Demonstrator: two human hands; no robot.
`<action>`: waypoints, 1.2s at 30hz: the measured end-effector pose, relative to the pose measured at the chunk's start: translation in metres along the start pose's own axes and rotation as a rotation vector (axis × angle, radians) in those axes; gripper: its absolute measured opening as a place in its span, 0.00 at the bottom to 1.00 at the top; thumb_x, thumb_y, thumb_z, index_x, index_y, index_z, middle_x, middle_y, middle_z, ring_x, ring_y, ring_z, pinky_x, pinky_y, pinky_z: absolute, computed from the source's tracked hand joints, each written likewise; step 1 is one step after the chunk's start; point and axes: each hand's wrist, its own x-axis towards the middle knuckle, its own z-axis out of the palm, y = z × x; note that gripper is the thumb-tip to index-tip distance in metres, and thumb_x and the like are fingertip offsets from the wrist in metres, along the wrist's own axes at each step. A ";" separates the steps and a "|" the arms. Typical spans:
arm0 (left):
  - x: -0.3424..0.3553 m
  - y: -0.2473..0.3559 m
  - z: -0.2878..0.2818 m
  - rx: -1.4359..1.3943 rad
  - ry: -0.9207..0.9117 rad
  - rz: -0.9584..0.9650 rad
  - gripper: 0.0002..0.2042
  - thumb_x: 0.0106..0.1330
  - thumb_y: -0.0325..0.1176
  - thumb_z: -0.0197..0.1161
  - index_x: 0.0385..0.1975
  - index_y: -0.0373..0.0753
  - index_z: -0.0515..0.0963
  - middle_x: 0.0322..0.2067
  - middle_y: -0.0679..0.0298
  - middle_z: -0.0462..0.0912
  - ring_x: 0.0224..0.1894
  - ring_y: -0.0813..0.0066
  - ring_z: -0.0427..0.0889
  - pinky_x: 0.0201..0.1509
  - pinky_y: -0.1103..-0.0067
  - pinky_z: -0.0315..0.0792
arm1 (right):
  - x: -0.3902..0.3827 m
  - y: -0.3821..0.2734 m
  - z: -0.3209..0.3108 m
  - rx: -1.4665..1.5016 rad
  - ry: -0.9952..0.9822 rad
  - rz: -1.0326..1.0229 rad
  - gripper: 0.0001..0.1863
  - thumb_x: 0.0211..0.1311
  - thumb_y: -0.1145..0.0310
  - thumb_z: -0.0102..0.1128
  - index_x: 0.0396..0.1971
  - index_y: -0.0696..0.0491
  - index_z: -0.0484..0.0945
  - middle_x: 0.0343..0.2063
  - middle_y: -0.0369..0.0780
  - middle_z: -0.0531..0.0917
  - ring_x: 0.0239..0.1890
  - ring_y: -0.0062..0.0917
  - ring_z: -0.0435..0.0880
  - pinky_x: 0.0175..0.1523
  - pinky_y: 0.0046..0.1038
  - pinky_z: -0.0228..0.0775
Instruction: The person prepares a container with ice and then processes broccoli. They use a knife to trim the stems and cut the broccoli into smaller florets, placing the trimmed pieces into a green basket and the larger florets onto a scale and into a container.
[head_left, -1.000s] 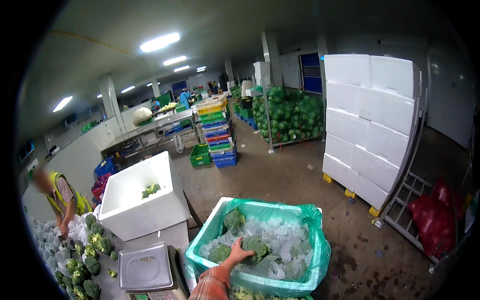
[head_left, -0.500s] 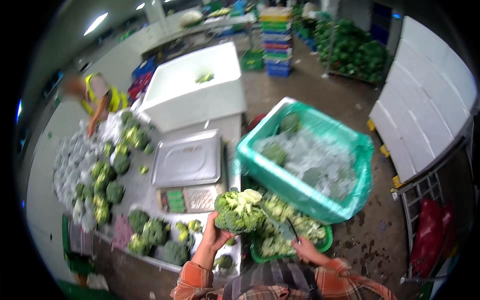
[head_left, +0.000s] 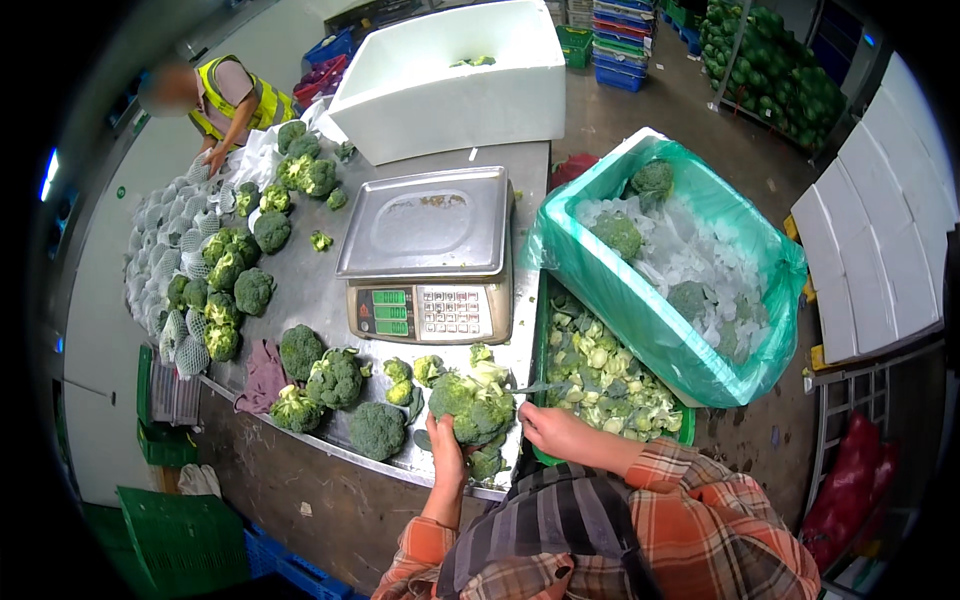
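Observation:
My left hand [head_left: 447,440] grips a broccoli head [head_left: 470,408] with pale cut stem pieces, at the front right corner of the steel table [head_left: 270,356]. My right hand [head_left: 535,425] holds a knife [head_left: 540,388], its blade at the broccoli's right side. Below the blade a green crate [head_left: 600,380] is heaped with pale trimmings. Loose broccoli [head_left: 376,430] and small florets [head_left: 397,370] lie left of my hands. A scale [head_left: 420,230] with a steel pan stands just behind them.
A bag-lined foam box [head_left: 760,370] of ice and broccoli sits at right, a white foam box [head_left: 440,100] behind the scale. Stacked white boxes [head_left: 865,240] stand right. A co-worker in a yellow vest [head_left: 260,105] works at back left among net-sleeved broccoli [head_left: 180,230].
My left hand has moved from the iced box to the table with a broccoli in it. The knife has come into view in my right hand. The camera has tilted down.

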 end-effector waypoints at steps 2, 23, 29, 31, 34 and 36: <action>-0.007 0.011 0.006 0.039 -0.008 0.007 0.30 0.62 0.43 0.49 0.62 0.41 0.50 0.52 0.54 0.64 0.51 0.63 0.69 0.43 0.68 0.73 | 0.008 -0.003 -0.002 -0.028 -0.081 0.046 0.08 0.59 0.73 0.47 0.36 0.60 0.63 0.20 0.52 0.75 0.25 0.49 0.76 0.30 0.44 0.67; 0.005 -0.027 0.004 0.245 0.118 0.214 0.32 0.63 0.35 0.50 0.63 0.32 0.47 0.54 0.52 0.64 0.52 0.64 0.67 0.57 0.74 0.61 | 0.054 0.012 0.011 -0.315 -0.121 0.257 0.10 0.51 0.79 0.47 0.33 0.66 0.64 0.23 0.54 0.79 0.26 0.46 0.80 0.29 0.42 0.71; 0.000 0.020 -0.063 -0.183 -0.123 0.064 0.23 0.60 0.43 0.52 0.53 0.37 0.66 0.46 0.59 0.73 0.48 0.66 0.75 0.53 0.68 0.70 | 0.057 -0.023 -0.035 0.172 -0.521 0.366 0.14 0.55 0.72 0.42 0.42 0.56 0.68 0.18 0.46 0.75 0.10 0.31 0.72 0.17 0.31 0.67; -0.005 0.021 -0.090 -0.411 -0.088 0.154 0.26 0.65 0.49 0.46 0.55 0.36 0.65 0.52 0.57 0.72 0.53 0.61 0.72 0.57 0.65 0.67 | 0.058 -0.007 -0.027 0.222 -0.451 0.382 0.15 0.54 0.72 0.43 0.43 0.55 0.69 0.18 0.47 0.75 0.12 0.33 0.74 0.20 0.33 0.68; -0.004 0.050 -0.113 -0.472 -0.058 0.146 0.26 0.65 0.52 0.44 0.55 0.39 0.67 0.51 0.59 0.73 0.52 0.60 0.73 0.56 0.64 0.69 | 0.061 0.001 -0.014 -0.045 -0.304 -0.023 0.12 0.53 0.71 0.48 0.39 0.52 0.70 0.19 0.48 0.76 0.26 0.45 0.77 0.35 0.42 0.69; 0.010 0.058 -0.144 -0.367 -0.063 0.051 0.25 0.62 0.49 0.45 0.52 0.36 0.68 0.49 0.57 0.75 0.49 0.61 0.76 0.53 0.66 0.71 | 0.067 -0.015 -0.006 -0.169 -0.211 -0.299 0.11 0.53 0.71 0.50 0.38 0.51 0.71 0.20 0.46 0.77 0.25 0.42 0.78 0.30 0.40 0.70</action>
